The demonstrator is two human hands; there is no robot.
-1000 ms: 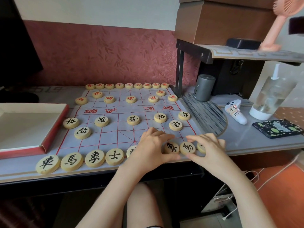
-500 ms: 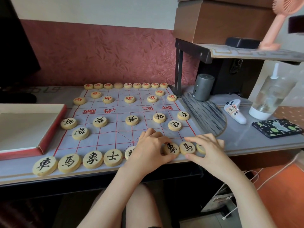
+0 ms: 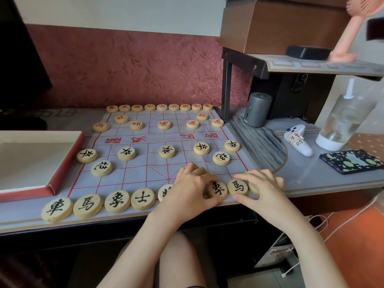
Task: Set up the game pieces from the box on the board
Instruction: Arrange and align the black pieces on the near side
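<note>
Though half covered by hands, near row: eight discs showing along the 6 o'clock edge of the board point(image 3: 145, 169), characters upright toward 12; cannot tell what sits under the left palm.
Board: pale sheet with red grid, flat on the desk point(image 3: 311, 179), long axis running 6 to 12, red lettering across the middle.
Look: round pale wooden discs lying flat, one character each; black pieces point(image 3: 167, 151) on the 6 o'clock half, red pieces point(image 3: 164, 124) on the 12 o'clock half.
Black count: fifteen visible, namely eight in the near row, two behind it, five in the front line; those seven turned upside down to the camera.
Red count: sixteen, namely nine in the 12 o'clock row, two next, five in front.
Left hand point(image 3: 193, 188): curled, thumb and forefinger pinching the elephant piece point(image 3: 217, 190) at about 5 o'clock.
Right hand point(image 3: 264, 190): curled, thumb and forefinger pinching the horse piece point(image 3: 237, 187), just beside the elephant piece at its 3 o'clock; palm over part of the corner disc.
Box point(image 3: 66, 163): one open red-walled tray at 9 o'clock, beside the board.
At 3 o'clock: one grey cylinder point(image 3: 257, 112), one bottle point(image 3: 340, 125), one phone point(image 3: 351, 161).
</note>
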